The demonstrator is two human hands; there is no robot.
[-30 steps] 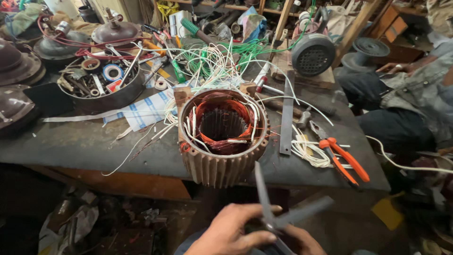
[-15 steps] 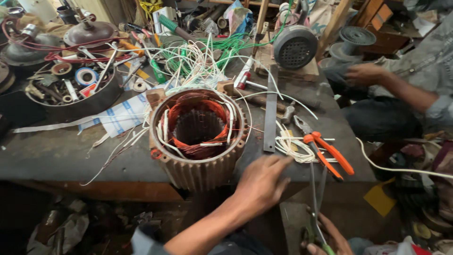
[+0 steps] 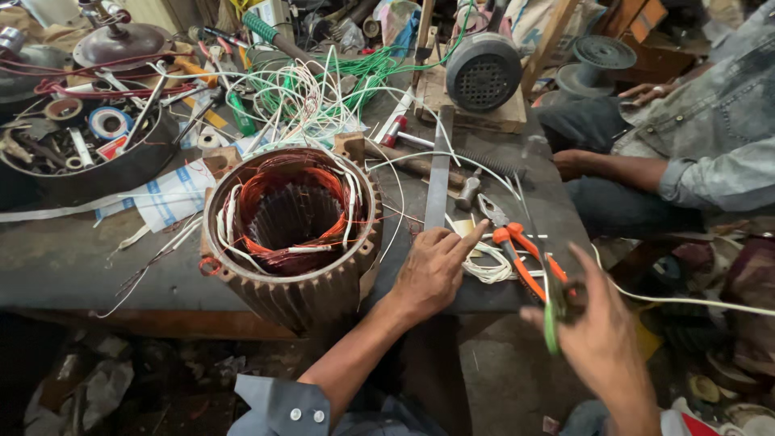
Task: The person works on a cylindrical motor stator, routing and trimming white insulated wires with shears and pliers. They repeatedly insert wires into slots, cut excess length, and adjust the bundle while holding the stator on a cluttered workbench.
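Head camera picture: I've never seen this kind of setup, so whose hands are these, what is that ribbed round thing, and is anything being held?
The single picture comes from a camera on the worker's head, looking down at a cluttered workbench. The ribbed round thing is an electric motor stator, with copper windings and white leads inside. The left hand rests flat on the bench beside it, fingers toward a long flat metal bar and orange-handled pliers. The right hand is raised off the bench, gripping a thin green-handled tool, blurred. The arm in the denim sleeve at right belongs to another person. A black tray of parts sits at left.
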